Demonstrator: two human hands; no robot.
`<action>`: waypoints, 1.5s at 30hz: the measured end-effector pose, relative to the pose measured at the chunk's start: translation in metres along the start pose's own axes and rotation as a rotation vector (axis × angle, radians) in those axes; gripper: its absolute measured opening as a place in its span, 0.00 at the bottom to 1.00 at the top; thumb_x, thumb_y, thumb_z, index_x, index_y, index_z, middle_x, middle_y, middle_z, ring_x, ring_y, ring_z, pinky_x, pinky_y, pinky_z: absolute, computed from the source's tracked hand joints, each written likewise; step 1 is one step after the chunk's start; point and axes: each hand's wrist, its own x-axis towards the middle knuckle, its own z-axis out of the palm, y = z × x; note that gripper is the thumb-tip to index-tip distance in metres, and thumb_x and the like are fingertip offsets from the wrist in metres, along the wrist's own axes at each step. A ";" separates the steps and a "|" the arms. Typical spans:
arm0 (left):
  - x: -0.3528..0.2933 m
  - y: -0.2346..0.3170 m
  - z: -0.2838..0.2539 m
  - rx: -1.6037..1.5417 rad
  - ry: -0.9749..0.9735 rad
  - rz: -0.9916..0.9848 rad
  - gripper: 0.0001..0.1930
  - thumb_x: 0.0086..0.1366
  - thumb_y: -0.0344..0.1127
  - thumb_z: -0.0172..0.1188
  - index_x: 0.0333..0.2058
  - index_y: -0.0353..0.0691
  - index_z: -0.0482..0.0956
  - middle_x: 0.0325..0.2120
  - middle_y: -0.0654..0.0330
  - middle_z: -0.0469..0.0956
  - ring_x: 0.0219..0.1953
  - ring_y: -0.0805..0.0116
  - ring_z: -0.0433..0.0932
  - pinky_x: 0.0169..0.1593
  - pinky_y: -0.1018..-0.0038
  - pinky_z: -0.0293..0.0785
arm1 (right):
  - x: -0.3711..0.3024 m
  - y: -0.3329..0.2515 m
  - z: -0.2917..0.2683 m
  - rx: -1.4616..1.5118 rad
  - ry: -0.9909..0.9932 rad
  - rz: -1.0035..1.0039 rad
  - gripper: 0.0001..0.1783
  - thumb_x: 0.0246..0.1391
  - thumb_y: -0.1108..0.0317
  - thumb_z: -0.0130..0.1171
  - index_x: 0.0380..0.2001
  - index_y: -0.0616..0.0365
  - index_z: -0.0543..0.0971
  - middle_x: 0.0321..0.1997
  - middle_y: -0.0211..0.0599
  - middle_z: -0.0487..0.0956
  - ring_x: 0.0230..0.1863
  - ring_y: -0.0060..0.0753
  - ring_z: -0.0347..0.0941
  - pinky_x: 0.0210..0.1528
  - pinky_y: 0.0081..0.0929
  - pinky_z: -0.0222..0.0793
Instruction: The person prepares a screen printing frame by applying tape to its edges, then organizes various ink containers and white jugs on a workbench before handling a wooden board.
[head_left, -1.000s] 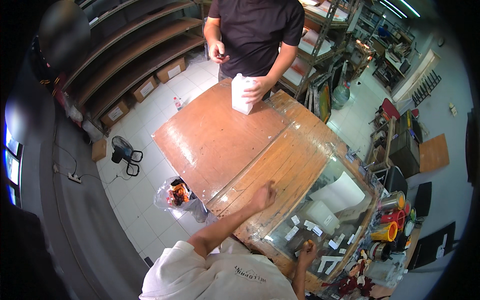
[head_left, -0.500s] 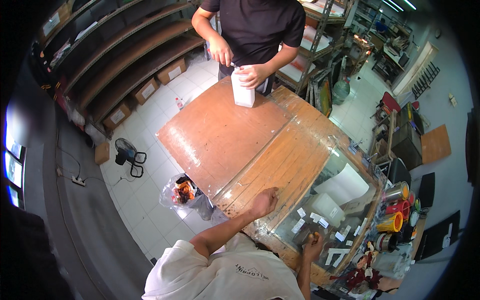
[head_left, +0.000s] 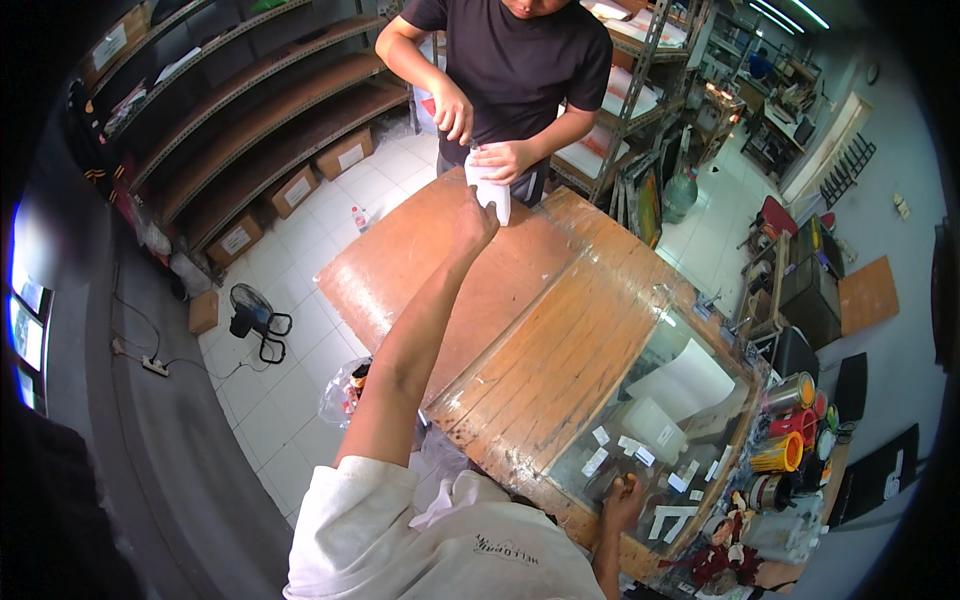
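Note:
A white plastic bottle (head_left: 488,186) stands at the far edge of the brown board. My left arm stretches across the table, and my left hand (head_left: 476,222) is closed around the bottle's lower part, thumb on the near side. Another person opposite me has one hand (head_left: 503,160) around its upper part and the other (head_left: 455,115) at its top, fingers pinched on something small. My right hand (head_left: 622,500) rests at the near edge of the glass panel (head_left: 575,468), fingers curled in, with nothing visible in them. Small white labels (head_left: 595,461) lie beside it.
A translucent white container (head_left: 655,425) and a curved white sheet (head_left: 690,378) are on the glass. Paint cans (head_left: 778,452) crowd the right edge. A plastic bag (head_left: 345,392) hangs at the table's left; a fan (head_left: 258,315) stands on the floor. Shelves (head_left: 270,95) line the back.
My left hand has reached forward from the near table to the bottle and closed on it. The bottle has tilted slightly. My right hand has stayed on the glass.

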 end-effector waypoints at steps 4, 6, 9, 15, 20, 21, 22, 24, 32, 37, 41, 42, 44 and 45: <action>-0.027 -0.018 0.011 0.071 -0.157 0.018 0.18 0.65 0.36 0.56 0.50 0.31 0.74 0.27 0.36 0.79 0.32 0.41 0.81 0.37 0.55 0.77 | -0.003 -0.008 0.005 -0.035 -0.004 0.017 0.18 0.54 0.66 0.64 0.47 0.60 0.76 0.32 0.31 0.74 0.31 0.26 0.67 0.36 0.26 0.66; -0.087 -0.021 0.031 -0.016 -0.200 0.164 0.13 0.65 0.37 0.58 0.41 0.33 0.79 0.27 0.40 0.80 0.31 0.49 0.82 0.33 0.59 0.76 | -0.003 -0.011 0.003 -0.006 0.011 0.022 0.18 0.55 0.64 0.64 0.46 0.61 0.76 0.33 0.31 0.74 0.32 0.27 0.68 0.37 0.26 0.66; -0.191 -0.040 0.048 -0.060 -0.567 0.013 0.09 0.60 0.33 0.54 0.36 0.34 0.77 0.28 0.36 0.78 0.33 0.38 0.79 0.37 0.51 0.75 | 0.002 -0.008 0.008 0.064 0.027 -0.036 0.18 0.57 0.63 0.63 0.46 0.62 0.76 0.34 0.32 0.74 0.34 0.26 0.68 0.39 0.25 0.66; -0.284 -0.038 0.036 -0.057 -0.368 0.201 0.07 0.63 0.33 0.59 0.38 0.37 0.77 0.27 0.48 0.79 0.30 0.50 0.79 0.36 0.59 0.74 | -0.001 -0.029 0.001 -0.021 0.026 -0.044 0.18 0.61 0.60 0.60 0.46 0.63 0.75 0.34 0.32 0.73 0.35 0.25 0.69 0.40 0.25 0.67; -0.213 -0.044 0.037 -0.407 -0.389 -0.145 0.09 0.65 0.31 0.57 0.40 0.33 0.77 0.26 0.49 0.79 0.28 0.59 0.79 0.32 0.66 0.74 | 0.004 -0.042 0.010 -0.134 0.021 -0.081 0.20 0.59 0.58 0.63 0.49 0.59 0.76 0.29 0.29 0.73 0.30 0.25 0.68 0.35 0.26 0.67; -0.190 -0.043 0.036 -0.400 -0.342 -0.177 0.09 0.65 0.31 0.58 0.40 0.32 0.76 0.26 0.49 0.79 0.28 0.61 0.78 0.32 0.67 0.74 | 0.007 -0.046 0.013 -0.107 0.004 -0.099 0.21 0.59 0.58 0.63 0.50 0.59 0.76 0.29 0.29 0.73 0.30 0.24 0.68 0.34 0.26 0.66; -0.165 -0.041 0.032 -0.390 -0.296 -0.210 0.10 0.65 0.32 0.59 0.40 0.31 0.76 0.26 0.49 0.79 0.28 0.63 0.78 0.33 0.67 0.74 | 0.011 -0.050 0.019 -0.079 -0.014 -0.114 0.22 0.58 0.58 0.64 0.51 0.59 0.76 0.29 0.28 0.73 0.29 0.23 0.67 0.33 0.25 0.65; -0.117 -0.031 0.017 -0.224 -0.160 -0.021 0.12 0.64 0.32 0.61 0.42 0.31 0.75 0.29 0.48 0.80 0.30 0.62 0.79 0.33 0.67 0.75 | 0.013 -0.069 0.030 0.015 -0.064 -0.112 0.23 0.58 0.59 0.64 0.52 0.59 0.75 0.28 0.27 0.72 0.27 0.20 0.66 0.31 0.23 0.64; 0.001 -0.116 0.048 -0.149 -0.095 -0.344 0.53 0.51 0.44 0.76 0.65 0.27 0.50 0.58 0.38 0.67 0.57 0.49 0.71 0.55 0.60 0.73 | 0.031 -0.098 0.062 0.270 -0.313 -0.028 0.26 0.60 0.67 0.59 0.60 0.60 0.69 0.27 0.23 0.68 0.24 0.13 0.63 0.27 0.14 0.60; 0.017 -0.124 0.086 -0.274 -0.102 -0.444 0.59 0.50 0.45 0.77 0.67 0.28 0.43 0.62 0.37 0.59 0.62 0.47 0.66 0.57 0.60 0.72 | 0.025 -0.097 0.040 0.229 -0.241 0.012 0.23 0.59 0.68 0.59 0.58 0.59 0.72 0.32 0.26 0.72 0.31 0.19 0.66 0.35 0.22 0.65; -0.016 -0.114 0.108 -0.282 -0.152 -0.460 0.56 0.50 0.43 0.77 0.66 0.23 0.47 0.64 0.31 0.57 0.66 0.45 0.61 0.66 0.60 0.62 | 0.020 -0.103 0.027 0.155 -0.185 0.032 0.25 0.59 0.63 0.61 0.58 0.59 0.71 0.32 0.25 0.71 0.30 0.19 0.65 0.35 0.21 0.63; -0.034 -0.113 0.111 -0.260 -0.144 -0.396 0.54 0.51 0.43 0.76 0.65 0.24 0.48 0.64 0.32 0.58 0.66 0.44 0.61 0.66 0.59 0.61 | 0.018 -0.110 0.025 0.171 -0.191 0.039 0.26 0.59 0.63 0.61 0.58 0.59 0.71 0.31 0.25 0.70 0.30 0.19 0.64 0.35 0.21 0.63; -0.085 -0.107 0.115 -0.221 -0.131 -0.265 0.50 0.54 0.41 0.73 0.65 0.25 0.51 0.63 0.34 0.60 0.65 0.44 0.62 0.67 0.58 0.60 | 0.015 -0.122 0.022 0.204 -0.197 0.051 0.27 0.58 0.62 0.62 0.59 0.59 0.71 0.31 0.24 0.69 0.29 0.20 0.63 0.35 0.21 0.62; -0.107 -0.106 0.112 -0.199 -0.120 -0.200 0.48 0.55 0.40 0.72 0.65 0.26 0.52 0.62 0.35 0.61 0.65 0.44 0.62 0.67 0.58 0.60 | 0.015 -0.123 0.023 0.212 -0.209 0.037 0.27 0.58 0.63 0.62 0.59 0.59 0.71 0.31 0.24 0.69 0.29 0.20 0.62 0.35 0.21 0.62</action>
